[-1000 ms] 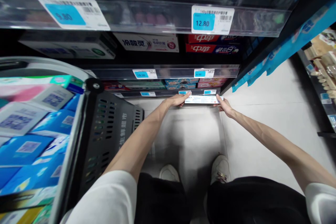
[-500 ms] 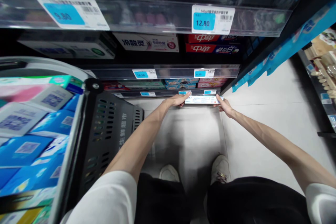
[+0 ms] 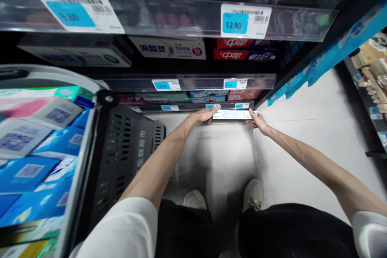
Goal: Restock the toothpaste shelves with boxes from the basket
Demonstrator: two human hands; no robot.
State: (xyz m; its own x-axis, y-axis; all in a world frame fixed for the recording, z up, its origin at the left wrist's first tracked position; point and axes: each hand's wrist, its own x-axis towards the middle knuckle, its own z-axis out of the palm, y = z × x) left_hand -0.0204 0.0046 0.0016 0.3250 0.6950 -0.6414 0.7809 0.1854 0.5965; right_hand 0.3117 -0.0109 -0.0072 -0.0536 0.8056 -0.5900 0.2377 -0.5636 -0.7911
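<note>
Left hand (image 3: 207,115) and right hand (image 3: 259,122), each clamped on one end of a slim white printed carton (image 3: 232,114) between them. Left of the left hand: grey shopping basket (image 3: 132,155); just beyond the right: pink cartons (image 3: 241,97).

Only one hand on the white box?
No, the left hand grips one end of the white box and the right hand grips the other.
</note>
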